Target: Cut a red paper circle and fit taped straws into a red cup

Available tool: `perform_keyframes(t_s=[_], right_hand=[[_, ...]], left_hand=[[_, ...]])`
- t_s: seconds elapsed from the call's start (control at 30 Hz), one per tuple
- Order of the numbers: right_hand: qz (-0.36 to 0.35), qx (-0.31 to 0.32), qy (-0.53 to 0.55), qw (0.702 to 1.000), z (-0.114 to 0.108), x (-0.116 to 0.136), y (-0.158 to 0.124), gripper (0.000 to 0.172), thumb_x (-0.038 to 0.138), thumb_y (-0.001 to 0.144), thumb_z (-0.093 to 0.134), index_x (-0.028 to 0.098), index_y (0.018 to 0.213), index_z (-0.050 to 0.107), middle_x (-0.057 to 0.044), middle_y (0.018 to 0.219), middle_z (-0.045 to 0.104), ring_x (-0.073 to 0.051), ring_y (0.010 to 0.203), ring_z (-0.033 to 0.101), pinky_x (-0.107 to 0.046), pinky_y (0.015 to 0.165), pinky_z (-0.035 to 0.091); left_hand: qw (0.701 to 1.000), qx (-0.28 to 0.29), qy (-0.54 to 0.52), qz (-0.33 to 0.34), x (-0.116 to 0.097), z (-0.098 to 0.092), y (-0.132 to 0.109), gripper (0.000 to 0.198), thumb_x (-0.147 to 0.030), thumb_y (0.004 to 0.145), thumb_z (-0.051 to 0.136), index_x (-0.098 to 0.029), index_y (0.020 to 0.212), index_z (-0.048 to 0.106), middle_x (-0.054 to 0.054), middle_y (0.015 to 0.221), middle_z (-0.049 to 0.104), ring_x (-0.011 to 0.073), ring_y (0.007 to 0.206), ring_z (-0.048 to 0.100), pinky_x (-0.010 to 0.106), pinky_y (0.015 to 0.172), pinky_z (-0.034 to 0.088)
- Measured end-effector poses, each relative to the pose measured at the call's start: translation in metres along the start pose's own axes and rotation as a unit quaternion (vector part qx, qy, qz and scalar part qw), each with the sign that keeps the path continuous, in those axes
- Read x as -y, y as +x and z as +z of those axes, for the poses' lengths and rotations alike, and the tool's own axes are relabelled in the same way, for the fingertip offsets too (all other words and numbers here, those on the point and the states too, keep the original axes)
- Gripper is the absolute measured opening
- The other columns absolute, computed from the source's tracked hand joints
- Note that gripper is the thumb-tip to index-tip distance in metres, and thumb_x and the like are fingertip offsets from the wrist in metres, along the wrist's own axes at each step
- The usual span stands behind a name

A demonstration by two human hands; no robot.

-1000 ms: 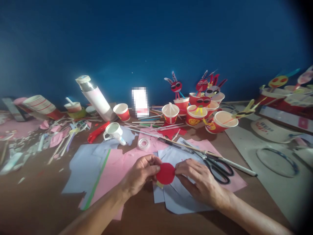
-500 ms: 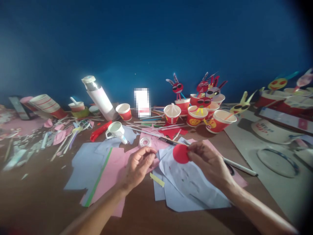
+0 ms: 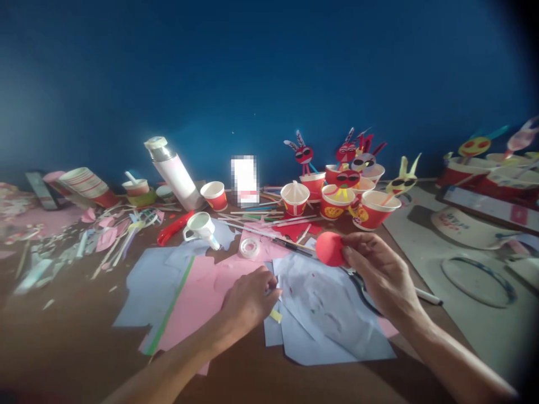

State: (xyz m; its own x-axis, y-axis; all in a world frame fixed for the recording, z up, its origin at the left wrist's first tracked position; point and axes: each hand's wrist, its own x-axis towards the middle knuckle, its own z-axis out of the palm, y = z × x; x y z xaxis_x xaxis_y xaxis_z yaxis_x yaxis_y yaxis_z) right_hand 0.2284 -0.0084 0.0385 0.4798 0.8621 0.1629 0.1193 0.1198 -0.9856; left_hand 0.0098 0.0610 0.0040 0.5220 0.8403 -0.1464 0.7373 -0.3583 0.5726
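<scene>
A red paper disc (image 3: 329, 249) is pinched at its right edge by the thumb and fingers of my right hand (image 3: 379, 275). It is held above the far end of white paper sheets (image 3: 337, 320) that carry faint marks. Behind that hand, the dark handle of a pair of scissors (image 3: 362, 292) shows in part. My left hand (image 3: 251, 297) is closed with curled fingers, over pink paper (image 3: 202, 303) and beside the white sheets; whatever its fingers may hold is hidden. A yellow paper strip (image 3: 275, 316) lies just under it. Beyond it sits a tape roll (image 3: 250, 247).
Paper cups (image 3: 381, 207) with paper-faced figures stand back right. A white thermos (image 3: 174, 174), a red stapler-like object (image 3: 174, 227) and a white mug (image 3: 200, 227) are left of centre. Paper scraps (image 3: 105, 233) litter the left; a marker (image 3: 428, 296) lies right.
My right hand has moved right and slightly up with the red disc. My left hand has lowered slightly and turned, its fingers more curled. The view has shifted a little.
</scene>
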Motion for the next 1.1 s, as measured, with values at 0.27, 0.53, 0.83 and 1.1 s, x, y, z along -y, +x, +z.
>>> perform_keyframes(t_s=[0.27,0.53,0.83,1.1], right_hand=[[-0.01,-0.06,0.01,0.998,-0.017,0.006,0.007,0.016,0.034,0.077,0.064,0.025,0.089,0.059,0.001,0.071,0.056,-0.012,0.06,0.05,-0.021,0.049,0.043],[0.013,-0.047,0.015,0.999,-0.016,0.001,0.007,0.02,0.037,0.077,0.065,0.025,0.092,0.06,0.001,0.071,0.057,-0.011,0.058,0.051,-0.02,0.047,0.043],[0.019,0.074,-0.079,0.994,0.001,-0.022,-0.004,0.026,0.041,0.076,0.062,0.02,0.092,0.06,-0.006,0.078,0.064,-0.018,0.065,0.061,-0.026,0.055,0.051],[-0.057,0.277,-0.235,0.93,0.018,-0.043,-0.026,0.016,0.035,0.086,0.052,0.023,0.094,0.06,-0.003,0.087,0.067,-0.02,0.08,0.063,-0.028,0.07,0.051]], left_hand=[[0.996,-0.009,-0.081,-0.046,0.002,-0.013,0.009,0.007,-0.024,0.071,0.051,-0.02,0.067,0.056,-0.002,0.063,0.057,0.0136,0.056,0.048,0.023,0.05,0.03],[0.995,-0.02,-0.084,-0.053,0.012,-0.016,0.017,0.007,-0.02,0.07,0.049,-0.02,0.064,0.052,-0.001,0.06,0.059,0.0134,0.054,0.05,0.023,0.051,0.032],[0.995,-0.037,-0.073,-0.048,0.011,-0.016,0.004,0.009,-0.028,0.072,0.056,-0.022,0.068,0.06,0.0,0.062,0.063,0.0162,0.058,0.055,0.023,0.053,0.035],[0.99,-0.06,-0.081,0.102,0.002,-0.026,-0.008,0.024,-0.033,0.087,0.043,-0.021,0.084,0.063,0.004,0.07,0.064,0.0161,0.064,0.058,0.025,0.059,0.038]])
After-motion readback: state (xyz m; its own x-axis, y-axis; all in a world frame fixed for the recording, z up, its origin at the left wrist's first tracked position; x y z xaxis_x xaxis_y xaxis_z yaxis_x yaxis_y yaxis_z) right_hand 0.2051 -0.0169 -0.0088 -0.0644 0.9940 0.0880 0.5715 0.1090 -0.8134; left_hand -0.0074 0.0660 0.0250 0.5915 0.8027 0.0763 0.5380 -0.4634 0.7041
